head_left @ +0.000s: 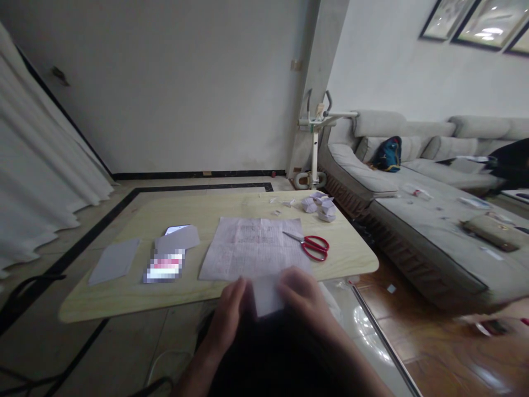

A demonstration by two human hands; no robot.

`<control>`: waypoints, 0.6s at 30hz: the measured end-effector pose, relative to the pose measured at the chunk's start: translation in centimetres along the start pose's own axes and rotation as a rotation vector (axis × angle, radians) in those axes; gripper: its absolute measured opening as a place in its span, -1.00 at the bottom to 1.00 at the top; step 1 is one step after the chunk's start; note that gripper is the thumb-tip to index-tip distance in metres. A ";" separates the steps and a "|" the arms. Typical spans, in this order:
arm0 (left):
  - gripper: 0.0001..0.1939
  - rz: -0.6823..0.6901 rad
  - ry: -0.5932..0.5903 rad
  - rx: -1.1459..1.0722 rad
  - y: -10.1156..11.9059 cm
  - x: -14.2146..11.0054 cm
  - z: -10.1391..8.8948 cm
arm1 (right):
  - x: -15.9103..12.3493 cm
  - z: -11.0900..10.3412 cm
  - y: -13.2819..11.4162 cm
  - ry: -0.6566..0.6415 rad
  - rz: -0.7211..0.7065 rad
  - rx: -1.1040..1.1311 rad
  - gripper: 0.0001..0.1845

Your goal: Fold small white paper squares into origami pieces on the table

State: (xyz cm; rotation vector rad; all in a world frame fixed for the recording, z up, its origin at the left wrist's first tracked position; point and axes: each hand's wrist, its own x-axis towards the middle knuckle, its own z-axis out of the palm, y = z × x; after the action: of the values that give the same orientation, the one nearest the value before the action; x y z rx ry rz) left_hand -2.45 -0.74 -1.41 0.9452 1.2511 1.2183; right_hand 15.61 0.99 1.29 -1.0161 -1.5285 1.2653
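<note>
My left hand [229, 311] and my right hand [303, 298] are closed on the two sides of a small folded white paper [268, 295], held just in front of the near edge of a low wooden table [124, 300]. Beyond the paper lies a large printed sheet [254, 248] flat on the table. Red-handled scissors [312, 245] rest to the right of that sheet, blades pointing left.
Several small folded paper pieces [320, 207] sit at the table's far right corner. Two grey sheets [115, 259] [177, 238] and a phone [176, 227] lie at left. A grey sofa [417, 220] with a blue bag [387, 154] stands at right.
</note>
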 end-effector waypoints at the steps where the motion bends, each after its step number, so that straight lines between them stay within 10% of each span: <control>1: -0.41 -0.036 -0.028 -0.032 -0.1 0.0 -0.1 | -0.1 -0.1 -0.2 -0.036 -0.023 -0.031 -0.83; 9: -0.68 -0.043 -0.393 0.181 1.2 -0.2 -0.3 | -0.6 -0.4 -0.8 -0.109 -0.132 -0.214 -0.90; 18: -0.78 0.200 0.045 0.125 1.8 -1.3 1.4 | -0.8 0.5 -0.9 0.043 -0.023 -0.204 -0.69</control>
State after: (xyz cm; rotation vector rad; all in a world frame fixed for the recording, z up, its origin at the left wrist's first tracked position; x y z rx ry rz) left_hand -1.17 -1.58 0.77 1.1626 1.3036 1.3344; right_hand 15.29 0.00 2.08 -1.1440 -1.6559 1.0806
